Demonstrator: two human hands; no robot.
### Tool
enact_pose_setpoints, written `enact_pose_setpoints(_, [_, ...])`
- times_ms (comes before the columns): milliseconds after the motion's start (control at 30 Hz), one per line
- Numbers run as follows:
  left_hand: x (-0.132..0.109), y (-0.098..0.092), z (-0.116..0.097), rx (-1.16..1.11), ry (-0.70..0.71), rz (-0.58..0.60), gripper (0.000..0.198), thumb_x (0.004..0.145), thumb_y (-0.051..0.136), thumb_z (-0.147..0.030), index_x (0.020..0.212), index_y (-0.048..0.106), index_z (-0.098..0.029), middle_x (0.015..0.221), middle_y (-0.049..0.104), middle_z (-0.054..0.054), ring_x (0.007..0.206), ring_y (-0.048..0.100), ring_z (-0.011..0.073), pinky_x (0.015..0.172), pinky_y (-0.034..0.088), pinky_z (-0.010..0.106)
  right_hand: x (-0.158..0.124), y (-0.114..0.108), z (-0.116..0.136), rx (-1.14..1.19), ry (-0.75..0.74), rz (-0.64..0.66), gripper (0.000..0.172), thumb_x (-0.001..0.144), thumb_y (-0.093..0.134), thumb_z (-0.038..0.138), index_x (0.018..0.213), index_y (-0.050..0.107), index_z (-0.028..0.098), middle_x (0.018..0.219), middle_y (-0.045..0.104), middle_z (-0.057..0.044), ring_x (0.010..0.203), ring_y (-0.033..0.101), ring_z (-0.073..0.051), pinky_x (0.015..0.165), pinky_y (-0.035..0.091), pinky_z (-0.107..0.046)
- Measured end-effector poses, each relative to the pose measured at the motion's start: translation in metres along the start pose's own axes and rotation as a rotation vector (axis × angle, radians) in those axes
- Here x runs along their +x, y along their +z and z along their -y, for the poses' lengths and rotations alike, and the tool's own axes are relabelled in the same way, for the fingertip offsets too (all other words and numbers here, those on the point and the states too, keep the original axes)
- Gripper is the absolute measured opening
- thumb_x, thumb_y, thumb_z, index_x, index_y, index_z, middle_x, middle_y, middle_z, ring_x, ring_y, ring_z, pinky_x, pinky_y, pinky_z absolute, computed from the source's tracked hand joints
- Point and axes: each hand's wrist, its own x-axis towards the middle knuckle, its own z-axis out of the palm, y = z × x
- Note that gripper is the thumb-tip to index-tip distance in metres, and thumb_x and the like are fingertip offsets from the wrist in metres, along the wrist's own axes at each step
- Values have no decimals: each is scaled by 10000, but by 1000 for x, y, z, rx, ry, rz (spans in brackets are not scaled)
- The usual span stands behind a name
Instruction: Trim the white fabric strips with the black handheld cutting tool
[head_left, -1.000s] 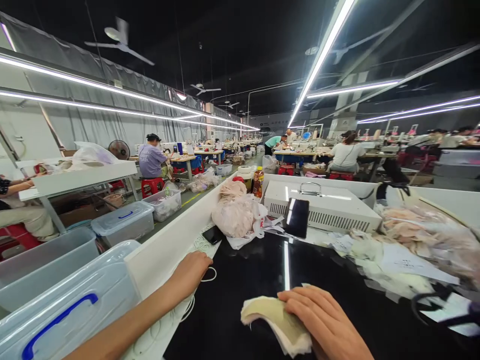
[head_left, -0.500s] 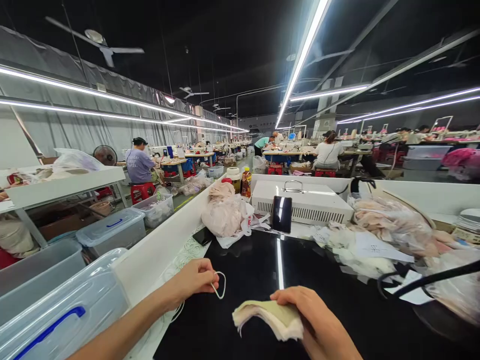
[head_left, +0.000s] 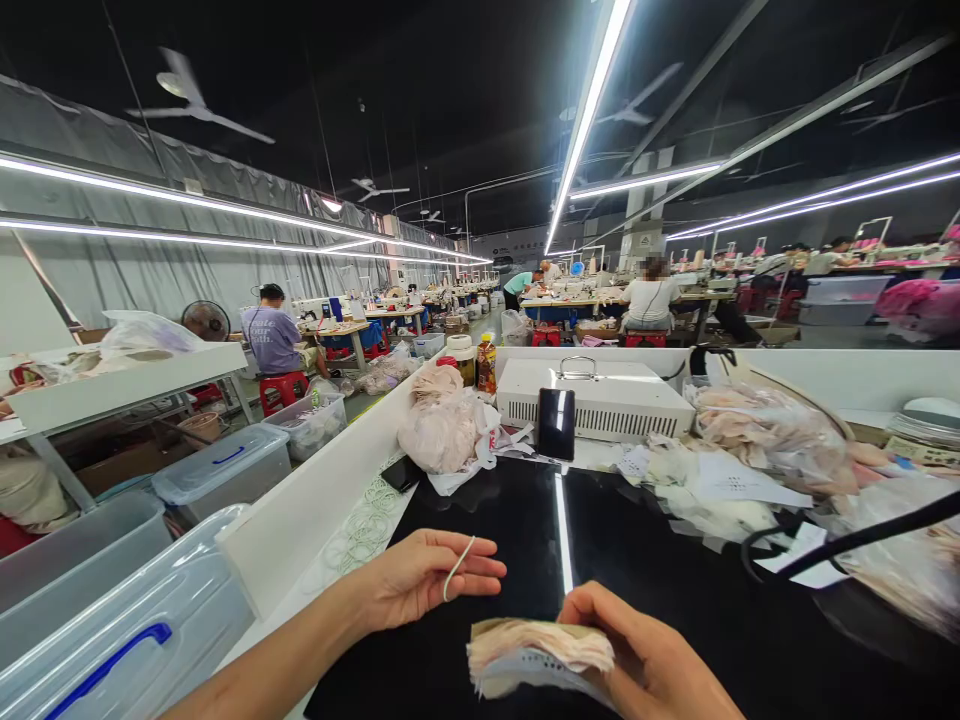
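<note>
A thin pale cord (head_left: 458,570) hangs across the fingers of my left hand (head_left: 427,580), pinched near the thumb while the other fingers stretch toward the right. My right hand (head_left: 645,650) grips a stack of cream and peach fabric pieces (head_left: 536,650) by its right end, thumb on top. A dotted white sheet shows on the near side of the stack. Both hands are above the glossy black tabletop (head_left: 495,520), with a gap between the cord and the stack. More pale green cord loops (head_left: 365,530) lie along the left edge.
Behind the black surface stand a phone (head_left: 556,424), a white metal box (head_left: 600,395) and a plastic bag of fabric (head_left: 442,430). Fabric scraps (head_left: 735,485) and a black curved arm (head_left: 870,538) are at the right. A low white wall (head_left: 300,500) borders the left side.
My left hand has moved right toward the stack, its fingers spreading with the cord. The stack has tilted, showing its layered edge and the dotted sheet. The view has shifted slightly.
</note>
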Motion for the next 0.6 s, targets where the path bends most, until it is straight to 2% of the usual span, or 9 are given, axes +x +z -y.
enact_pose_setpoints(67, [0,1,0,77,-48,86,491,809,850,-274,1254,702,-129,1220,733,146,972,759,160,698,520,131,1,1,1,1,20,37,269,938,537,487,815,539,248,757,551,19,707,474,-179,622,389,-247])
enact_pose_setpoints(133, [2,4,-1,144,-113,180,713,670,950,-415,1287,695,-164,1229,729,123,989,742,163,741,518,160,2,1,0,5,41,61,270,938,546,484,818,532,243,749,533,27,704,454,-172,614,368,-246])
enact_pose_setpoints(200, [5,9,1,220,-182,288,824,541,983,-494,1253,715,-178,1150,743,62,920,712,124,765,503,169,3,2,0,11,46,85,246,934,564,461,832,538,239,751,533,32,711,457,-167,619,359,-247])
enact_pose_setpoints(267, [10,15,4,318,-236,422,763,492,986,-529,1136,760,-188,942,726,-31,751,638,73,699,473,160,3,2,0,3,43,112,242,926,582,454,835,539,234,746,534,36,705,453,-163,615,351,-250])
enact_pose_setpoints(367, [17,23,13,458,-306,570,640,396,1015,-486,900,759,-186,734,631,-77,632,538,78,644,455,185,1,-1,8,-11,57,152,228,925,581,435,831,540,231,743,541,38,698,450,-159,609,339,-252])
enact_pose_setpoints(433, [20,26,19,498,-355,565,627,299,1021,-420,789,707,-189,692,618,-72,602,517,88,592,440,194,0,-3,14,2,71,169,202,900,601,405,824,535,230,733,527,44,691,435,-154,603,321,-253])
enact_pose_setpoints(467, [21,27,22,514,-368,548,610,298,1013,-409,763,680,-196,667,605,-75,570,492,82,543,411,188,0,-4,18,15,78,179,187,877,618,387,823,532,229,723,510,50,682,420,-150,597,309,-254])
enact_pose_setpoints(600, [19,27,35,535,-353,501,505,423,955,-430,704,591,-222,548,484,-97,450,355,66,387,223,198,0,-8,25,34,97,214,153,819,637,344,840,540,228,718,489,50,671,404,-143,592,298,-248])
